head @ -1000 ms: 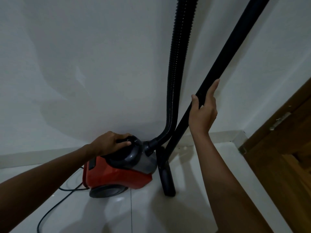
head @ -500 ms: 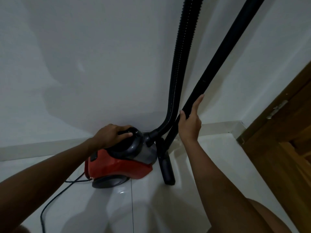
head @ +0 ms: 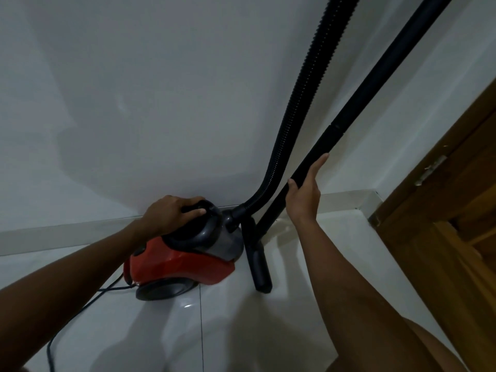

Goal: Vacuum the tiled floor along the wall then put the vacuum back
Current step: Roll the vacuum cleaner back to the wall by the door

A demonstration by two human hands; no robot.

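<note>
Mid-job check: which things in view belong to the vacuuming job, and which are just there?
Job:
vacuum, left hand gripping its handle
hose
wand, right hand holding it
floor head
cord
tiled floor

Just there:
wall
skirting
wooden door

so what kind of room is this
Most likely a corner inside a home, perhaps a hallway or a bedroom. Glossy white floor tiles meet a plain white wall with a low skirting, a wooden door frame stands at the right, and a red canister vacuum cleaner sits against the wall.
</note>
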